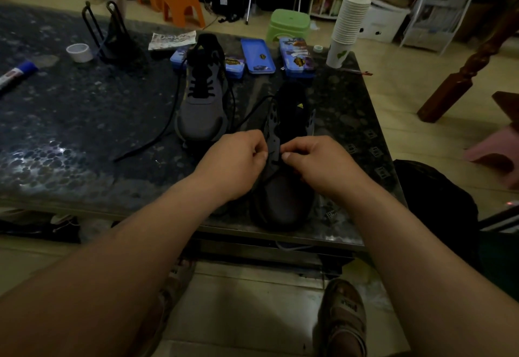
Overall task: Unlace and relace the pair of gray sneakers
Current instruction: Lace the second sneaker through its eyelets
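Gray mesh and a black tongue are marking out the near sneaker (283,202), which is lying at the front edge of the counter (84,132) with its toe pointing at the person and its heel pointing away. Its long axis is running straight out from the body, so the open eyelet rows are climbing away from both hands.

The left hand (236,163) and the right hand (314,160) are meeting over the lowest eyelets, just behind the toe. Each is pinching with thumb and curled fingers. A black lace (252,109) is arcing from the left hand up beside the tongue. The right hand seems to be gripping the same lace at the bottom hole, though the dark is hiding the exact hold. Neither hand is nearer, as they are flanking the shoe evenly.

I judge that relacing is only starting here, and that the next pull needs to go outward and up the rows.

The far sneaker (200,115) is standing just beyond, to the left, with only its lower eyelets laced and its loose ends trailing across the counter. Blue tins (257,56) and a stack of paper cups (351,17) are sitting behind it.
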Available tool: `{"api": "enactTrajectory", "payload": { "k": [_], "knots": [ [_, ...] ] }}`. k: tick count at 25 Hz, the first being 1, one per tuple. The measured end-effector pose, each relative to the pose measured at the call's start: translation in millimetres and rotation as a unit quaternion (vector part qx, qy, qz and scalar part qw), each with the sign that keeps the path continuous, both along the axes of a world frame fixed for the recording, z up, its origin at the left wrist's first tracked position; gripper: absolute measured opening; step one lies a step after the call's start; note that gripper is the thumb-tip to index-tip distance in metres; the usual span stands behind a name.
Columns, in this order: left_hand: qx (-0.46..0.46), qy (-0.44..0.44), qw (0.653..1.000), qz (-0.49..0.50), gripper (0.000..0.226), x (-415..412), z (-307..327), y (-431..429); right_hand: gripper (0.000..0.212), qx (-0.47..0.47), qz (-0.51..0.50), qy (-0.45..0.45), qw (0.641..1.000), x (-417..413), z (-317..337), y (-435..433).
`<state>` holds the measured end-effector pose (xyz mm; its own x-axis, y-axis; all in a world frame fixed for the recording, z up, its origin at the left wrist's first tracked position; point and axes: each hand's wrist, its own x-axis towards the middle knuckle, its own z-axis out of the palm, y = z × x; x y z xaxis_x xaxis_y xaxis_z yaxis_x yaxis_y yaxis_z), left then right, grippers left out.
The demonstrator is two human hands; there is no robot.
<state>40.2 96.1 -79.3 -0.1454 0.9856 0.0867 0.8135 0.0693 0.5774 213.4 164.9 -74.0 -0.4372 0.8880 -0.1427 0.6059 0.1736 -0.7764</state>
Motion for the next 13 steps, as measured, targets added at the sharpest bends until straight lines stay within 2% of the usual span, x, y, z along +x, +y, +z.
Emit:
{"api": "enactTrajectory", "payload": {
  "k": [4,6,9,13],
  "knots": [
    [0.018,0.119,0.993,-0.02,0.011,2.7,5.1,-0.5,0.02,0.011,0.007,0.001,1.0,0.2,-2.5,1.1],
    [0.025,0.146,0.989,-0.026,0.012,2.7,5.1,-0.7,0.02,0.016,0.005,0.002,1.0,0.2,-4.0,2.0],
    [0.042,0.156,0.987,-0.023,0.015,0.7,1.9,1.4,0.019,0.02,0.002,0.011,1.0,-0.2,-7.4,2.6],
    [0.043,0.125,0.991,-0.017,0.014,0.6,-2.6,4.9,0.015,0.043,-0.008,0.015,0.999,-5.9,-11.0,1.3]
  ]
}}
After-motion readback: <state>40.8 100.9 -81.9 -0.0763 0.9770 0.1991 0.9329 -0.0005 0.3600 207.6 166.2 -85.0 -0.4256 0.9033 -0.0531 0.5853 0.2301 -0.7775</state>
